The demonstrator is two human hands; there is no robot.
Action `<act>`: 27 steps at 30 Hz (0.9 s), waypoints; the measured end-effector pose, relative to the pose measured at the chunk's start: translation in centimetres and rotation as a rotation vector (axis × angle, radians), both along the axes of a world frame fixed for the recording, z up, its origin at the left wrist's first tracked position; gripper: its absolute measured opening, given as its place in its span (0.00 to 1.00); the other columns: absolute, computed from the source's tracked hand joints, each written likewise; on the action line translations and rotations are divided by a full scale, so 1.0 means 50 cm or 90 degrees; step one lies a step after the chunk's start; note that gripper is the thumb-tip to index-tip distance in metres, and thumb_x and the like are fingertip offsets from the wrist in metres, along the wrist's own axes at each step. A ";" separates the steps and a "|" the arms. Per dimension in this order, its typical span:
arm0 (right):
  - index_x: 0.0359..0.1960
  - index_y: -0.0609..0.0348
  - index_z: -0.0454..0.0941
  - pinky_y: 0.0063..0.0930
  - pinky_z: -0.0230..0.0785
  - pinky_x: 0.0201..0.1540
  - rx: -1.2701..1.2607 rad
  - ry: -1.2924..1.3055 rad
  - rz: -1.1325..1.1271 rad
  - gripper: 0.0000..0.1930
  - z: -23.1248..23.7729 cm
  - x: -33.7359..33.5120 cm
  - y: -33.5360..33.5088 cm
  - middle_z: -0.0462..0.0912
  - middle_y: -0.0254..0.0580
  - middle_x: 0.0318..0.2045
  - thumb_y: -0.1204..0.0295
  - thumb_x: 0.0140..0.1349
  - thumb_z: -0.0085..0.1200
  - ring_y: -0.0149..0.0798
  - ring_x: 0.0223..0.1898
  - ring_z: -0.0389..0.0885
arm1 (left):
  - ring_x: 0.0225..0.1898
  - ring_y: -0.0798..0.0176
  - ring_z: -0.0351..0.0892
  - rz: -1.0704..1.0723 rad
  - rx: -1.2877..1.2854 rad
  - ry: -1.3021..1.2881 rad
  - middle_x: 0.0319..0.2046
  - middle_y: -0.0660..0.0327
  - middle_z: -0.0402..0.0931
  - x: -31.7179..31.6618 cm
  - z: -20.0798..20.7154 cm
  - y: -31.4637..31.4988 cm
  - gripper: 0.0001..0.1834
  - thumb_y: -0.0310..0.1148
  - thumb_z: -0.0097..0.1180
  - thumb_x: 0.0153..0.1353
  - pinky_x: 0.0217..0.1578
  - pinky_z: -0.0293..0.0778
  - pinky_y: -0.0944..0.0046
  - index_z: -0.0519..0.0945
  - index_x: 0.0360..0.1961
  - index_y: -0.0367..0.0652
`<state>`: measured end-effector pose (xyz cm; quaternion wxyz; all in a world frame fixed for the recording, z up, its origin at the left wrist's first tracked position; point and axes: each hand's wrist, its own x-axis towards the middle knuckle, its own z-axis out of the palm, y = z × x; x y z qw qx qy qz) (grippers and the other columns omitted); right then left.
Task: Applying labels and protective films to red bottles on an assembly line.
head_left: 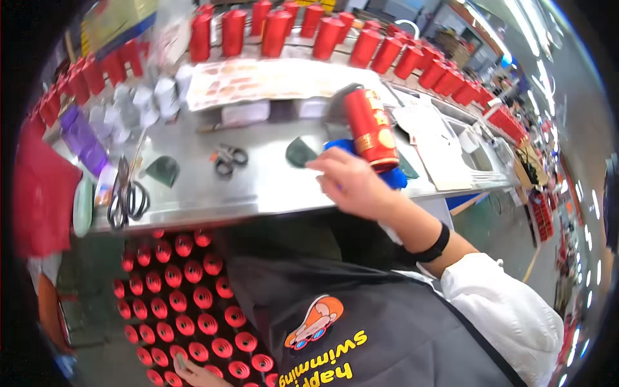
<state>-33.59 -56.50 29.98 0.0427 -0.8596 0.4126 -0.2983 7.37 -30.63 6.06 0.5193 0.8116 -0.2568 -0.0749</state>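
Observation:
Over the table's front half, my right hand (354, 184) reaches in with loosely bent fingers that look apart. Its fingertips are beside a dark green flat piece (298, 152) on the table, and I see nothing held in them. Just beyond that hand a red and gold canister (372, 129) rests tilted against a bright blue cloth-like thing (340, 145). At the lower edge my left hand (196, 374), partly cut off, has its fingers closed at one of the red round pieces (206, 324) standing in rows. A small greenish bit shows at those fingertips, too small to name.
On the metal table (258, 193) lie black-handled scissors (230, 158), larger scissors (126, 197), another green piece (163, 170) and a purple bottle (84, 142). A bright printed sheet (258, 80) lies behind. Red canisters (275, 33) line the far side; a sink (474, 151) is at right.

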 end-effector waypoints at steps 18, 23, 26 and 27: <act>0.55 0.59 0.70 0.43 0.66 0.47 0.072 0.094 -0.340 0.29 -0.116 -0.434 0.009 0.72 0.53 0.49 0.64 0.51 0.63 0.54 0.46 0.71 | 0.46 0.57 0.70 -0.801 -0.335 -0.047 0.47 0.51 0.71 -0.722 0.380 -0.577 0.21 0.29 0.58 0.58 0.48 0.67 0.62 0.71 0.52 0.36; 0.56 0.59 0.70 0.37 0.68 0.43 0.073 0.183 -0.306 0.28 -0.099 -0.455 -0.010 0.74 0.50 0.41 0.71 0.51 0.58 0.50 0.39 0.72 | 0.52 0.53 0.66 -0.862 -0.320 -0.063 0.54 0.49 0.65 -0.747 0.387 -0.588 0.37 0.40 0.63 0.55 0.55 0.61 0.59 0.63 0.60 0.32; 0.53 0.61 0.71 0.40 0.69 0.41 0.096 0.090 -0.307 0.23 -0.089 -0.477 -0.024 0.75 0.52 0.38 0.78 0.51 0.53 0.52 0.38 0.73 | 0.57 0.47 0.63 -0.906 -0.301 -0.157 0.57 0.45 0.63 -0.745 0.391 -0.590 0.43 0.43 0.65 0.52 0.59 0.58 0.54 0.59 0.62 0.31; 0.51 0.62 0.71 0.41 0.70 0.42 0.116 0.042 -0.331 0.22 -0.089 -0.484 -0.029 0.75 0.53 0.37 0.79 0.51 0.52 0.53 0.38 0.74 | 0.57 0.47 0.63 -0.908 -0.302 -0.156 0.57 0.45 0.63 -0.746 0.391 -0.587 0.43 0.43 0.65 0.52 0.59 0.58 0.54 0.59 0.62 0.31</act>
